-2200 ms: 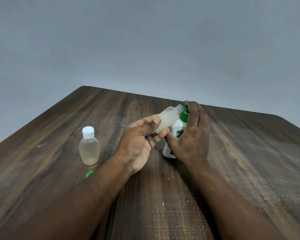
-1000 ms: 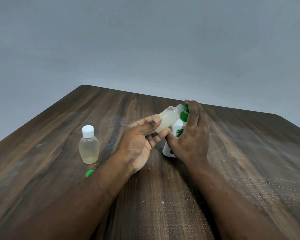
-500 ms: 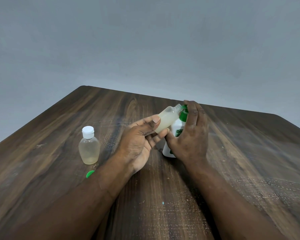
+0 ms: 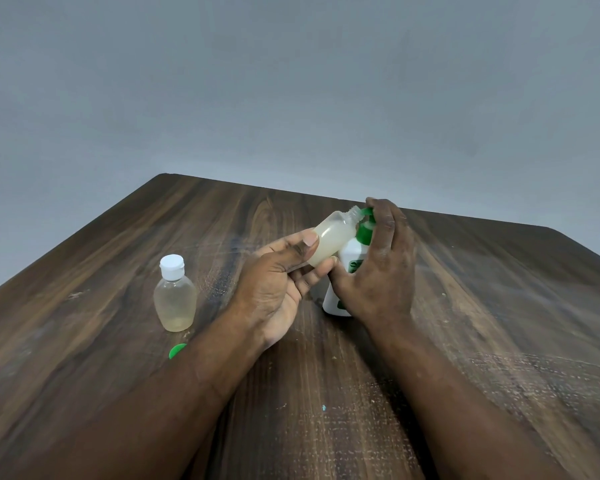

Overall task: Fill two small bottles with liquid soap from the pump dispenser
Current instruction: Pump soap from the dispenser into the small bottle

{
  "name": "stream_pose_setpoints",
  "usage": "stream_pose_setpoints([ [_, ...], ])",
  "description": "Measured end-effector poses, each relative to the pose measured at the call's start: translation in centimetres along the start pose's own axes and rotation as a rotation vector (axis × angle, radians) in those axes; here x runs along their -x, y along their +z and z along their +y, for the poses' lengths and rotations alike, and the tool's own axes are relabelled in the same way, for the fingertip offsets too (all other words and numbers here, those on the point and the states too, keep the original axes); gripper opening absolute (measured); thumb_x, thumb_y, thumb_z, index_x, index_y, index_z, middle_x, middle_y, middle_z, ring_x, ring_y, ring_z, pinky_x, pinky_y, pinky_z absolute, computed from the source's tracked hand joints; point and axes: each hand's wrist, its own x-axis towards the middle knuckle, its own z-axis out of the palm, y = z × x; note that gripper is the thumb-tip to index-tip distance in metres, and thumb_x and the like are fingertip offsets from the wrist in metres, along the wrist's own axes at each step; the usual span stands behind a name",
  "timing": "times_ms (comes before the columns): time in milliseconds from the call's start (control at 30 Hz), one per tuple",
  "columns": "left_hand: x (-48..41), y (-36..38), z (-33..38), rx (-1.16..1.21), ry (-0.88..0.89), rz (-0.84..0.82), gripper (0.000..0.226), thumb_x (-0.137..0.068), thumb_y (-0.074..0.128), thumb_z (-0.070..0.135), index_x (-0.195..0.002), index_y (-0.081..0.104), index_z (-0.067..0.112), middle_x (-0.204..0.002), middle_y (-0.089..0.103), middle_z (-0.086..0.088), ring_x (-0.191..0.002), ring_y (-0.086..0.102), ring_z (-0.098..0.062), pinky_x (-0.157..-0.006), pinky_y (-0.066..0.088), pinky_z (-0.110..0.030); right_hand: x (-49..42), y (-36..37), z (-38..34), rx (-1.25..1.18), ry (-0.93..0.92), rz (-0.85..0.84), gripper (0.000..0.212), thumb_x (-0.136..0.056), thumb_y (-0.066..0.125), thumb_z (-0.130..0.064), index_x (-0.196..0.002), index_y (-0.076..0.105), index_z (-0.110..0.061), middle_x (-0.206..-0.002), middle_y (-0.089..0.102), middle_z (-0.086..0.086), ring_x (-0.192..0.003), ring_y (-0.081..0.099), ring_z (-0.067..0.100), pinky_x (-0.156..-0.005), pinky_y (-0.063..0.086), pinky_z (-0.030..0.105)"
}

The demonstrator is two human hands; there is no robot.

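Bottle [image 4: 333, 237], uncapped, tilted, pinched by left hand [image 4: 274, 285]; right hand [image 4: 381, 268] curled round pump dispenser [image 4: 350, 252], green label [image 4: 355, 265] unreadable.

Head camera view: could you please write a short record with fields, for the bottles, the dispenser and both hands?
pump dispenser: white with green pump, standing on the wooden table
open small bottle: tilted, uncapped, pale liquid inside, mouth at the dispenser's nozzle
left hand: holds the open small bottle
right hand: fingers over the pump head, thumb on the pump dispenser
capped small bottle: upright on the table, white cap, pale liquid inside
green cap: on the table near the capped small bottle
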Motion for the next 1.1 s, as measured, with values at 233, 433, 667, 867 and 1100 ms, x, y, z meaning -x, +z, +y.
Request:
stream_pose_setpoints([
  [233,0.06,-0.20,0.01,-0.004,0.006,0.020,0.047,-0.081,0.075,0.012,-0.122,0.067,-0.009,-0.117,0.075,-0.021,-0.102,0.074,-0.029,-0.073,0.062,-0.026,0.35,0.11,0.06,0.015,-0.007,0.007,0.093,-0.076,0.068,-0.058,-0.153,0.039,-0.012,-0.149,0.050,0.012,-0.129,0.052,0.031,-0.102,0.048,0.053],
  [433,0.11,-0.12,0.09,-0.003,-0.001,0.006,0.045,-0.080,0.076,0.012,-0.119,0.067,-0.009,-0.114,0.076,-0.021,-0.100,0.075,-0.028,-0.072,0.063,-0.027,0.09,-0.10,0.01,-0.004,-0.007,0.000,0.095,-0.075,0.065,-0.056,-0.155,0.034,-0.016,-0.154,0.046,0.013,-0.135,0.049,0.032,-0.104,0.049,0.058],
  [667,0.02,-0.05,0.21,-0.004,0.012,0.013,0.040,-0.085,0.074,0.009,-0.120,0.067,-0.009,-0.115,0.075,-0.022,-0.101,0.074,-0.029,-0.073,0.063,-0.027,-0.06,0.13,0.06,0.007,-0.013,0.007,0.093,-0.076,0.067,-0.055,-0.154,0.036,-0.015,-0.152,0.047,0.012,-0.134,0.048,0.031,-0.104,0.049,0.056],
  [867,0.03,-0.27,0.20,-0.021,0.007,0.028,0.033,-0.092,0.070,0.008,-0.120,0.067,-0.010,-0.117,0.074,-0.023,-0.102,0.073,-0.030,-0.072,0.062,-0.026,0.19,0.29,0.19,0.036,-0.019,-0.003,0.093,-0.079,0.067,-0.057,-0.155,0.037,-0.012,-0.153,0.046,0.014,-0.136,0.047,0.031,-0.105,0.048,0.055],
  [1100,0.24,-0.14,0.20,-0.015,0.003,0.015,0.036,-0.091,0.071,0.009,-0.121,0.067,-0.009,-0.117,0.074,-0.023,-0.103,0.073,-0.030,-0.074,0.063,-0.027,-0.10,-0.04,0.15,0.005,-0.026,-0.002,0.095,-0.075,0.065,-0.055,-0.156,0.036,-0.014,-0.156,0.044,0.011,-0.139,0.046,0.031,-0.107,0.047,0.056],
])
